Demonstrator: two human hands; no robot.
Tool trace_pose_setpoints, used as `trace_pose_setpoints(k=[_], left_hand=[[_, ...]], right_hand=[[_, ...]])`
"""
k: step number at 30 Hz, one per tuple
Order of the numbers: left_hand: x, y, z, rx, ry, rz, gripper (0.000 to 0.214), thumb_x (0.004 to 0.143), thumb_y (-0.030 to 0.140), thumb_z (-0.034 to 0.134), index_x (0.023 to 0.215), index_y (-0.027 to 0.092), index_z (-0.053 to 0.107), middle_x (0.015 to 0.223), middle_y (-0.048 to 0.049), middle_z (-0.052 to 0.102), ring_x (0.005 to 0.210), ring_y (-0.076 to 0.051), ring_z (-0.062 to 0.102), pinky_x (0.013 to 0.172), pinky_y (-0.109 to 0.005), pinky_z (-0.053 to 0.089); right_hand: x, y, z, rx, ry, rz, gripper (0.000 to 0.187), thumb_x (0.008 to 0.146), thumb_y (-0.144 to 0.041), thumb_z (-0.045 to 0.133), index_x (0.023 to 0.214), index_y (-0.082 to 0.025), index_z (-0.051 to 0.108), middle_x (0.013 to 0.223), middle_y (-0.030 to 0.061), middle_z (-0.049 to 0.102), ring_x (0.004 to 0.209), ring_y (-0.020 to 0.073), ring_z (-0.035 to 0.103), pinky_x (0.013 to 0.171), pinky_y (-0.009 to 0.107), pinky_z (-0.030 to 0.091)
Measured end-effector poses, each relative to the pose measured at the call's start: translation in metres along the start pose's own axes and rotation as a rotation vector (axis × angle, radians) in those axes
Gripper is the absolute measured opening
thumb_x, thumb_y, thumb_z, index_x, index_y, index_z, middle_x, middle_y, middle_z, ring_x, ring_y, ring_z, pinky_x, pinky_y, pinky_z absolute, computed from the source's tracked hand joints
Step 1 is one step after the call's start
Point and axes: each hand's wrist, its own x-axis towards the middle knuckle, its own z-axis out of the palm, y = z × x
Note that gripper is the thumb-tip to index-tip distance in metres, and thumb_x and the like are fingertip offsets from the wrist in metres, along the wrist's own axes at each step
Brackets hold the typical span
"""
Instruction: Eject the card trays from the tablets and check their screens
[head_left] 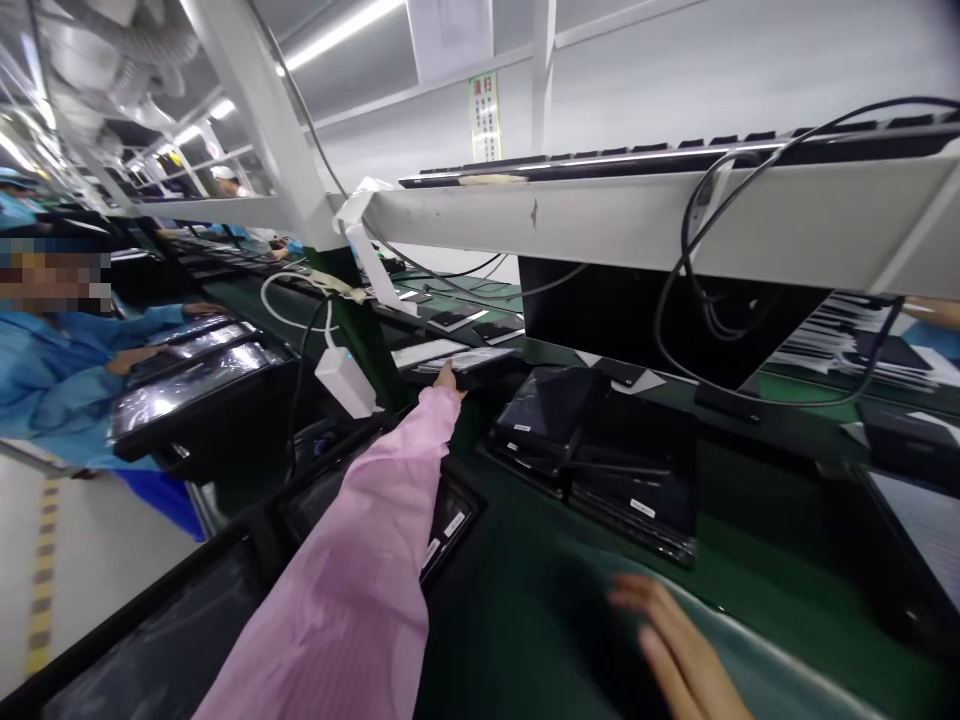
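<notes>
My left arm, in a pink sleeve, stretches far forward over the bench. At its end my left hand (448,379) is at the near edge of a flat, shiny, film-covered panel (480,357); its fingers are small and partly hidden, so I cannot see whether they grip it. My right hand (671,645) is low in the view, slightly blurred, with fingers stretched out and apart, holding nothing, over the green mat (517,620). Between and beyond the hands lie stacks of black flat panels with small white labels, a left stack (547,415) and a right stack (637,465).
A black tray (247,575) with film-covered panels lies under my left arm. A white shelf beam (600,225) with dangling cables crosses above. Behind stands a dark screen (645,325). A white power adapter (345,382) hangs by the post. At left a co-worker in blue (52,380) handles wrapped panels.
</notes>
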Motion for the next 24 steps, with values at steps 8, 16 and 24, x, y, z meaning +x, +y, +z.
trace_pose_setpoints(k=[8,16,24], left_hand=[[-0.070,-0.007,-0.010,-0.107,-0.059,-0.097,0.035,0.093,0.035,0.057,0.122,0.016,0.055,0.121,-0.0094,0.058,0.103,-0.022,0.061,0.086,-0.042,0.054],[-0.149,-0.039,-0.015,-0.030,-0.337,-0.209,0.044,0.095,0.050,0.045,0.125,0.019,0.056,0.119,-0.0102,0.064,0.102,-0.020,0.065,0.085,-0.034,0.055],[-0.103,0.026,-0.028,0.629,-0.394,-0.164,0.064,0.076,0.066,0.062,0.091,0.005,0.070,0.090,-0.0219,0.072,0.098,-0.040,0.066,0.075,-0.044,0.058]], right_hand=[[0.251,-0.089,0.061,1.083,0.029,0.591,0.048,0.093,-0.051,0.047,0.116,-0.011,0.057,0.102,0.0130,0.065,0.091,0.0198,0.066,0.083,0.038,0.055],[0.288,-0.069,0.074,1.105,0.415,0.692,0.037,0.092,-0.038,0.056,0.121,-0.016,0.055,0.119,0.0085,0.059,0.099,0.0194,0.061,0.083,0.040,0.054],[0.245,-0.011,-0.013,0.870,0.561,0.726,0.028,0.088,-0.035,0.062,0.106,-0.014,0.062,0.092,0.0061,0.069,0.080,0.0170,0.067,0.071,0.031,0.057]])
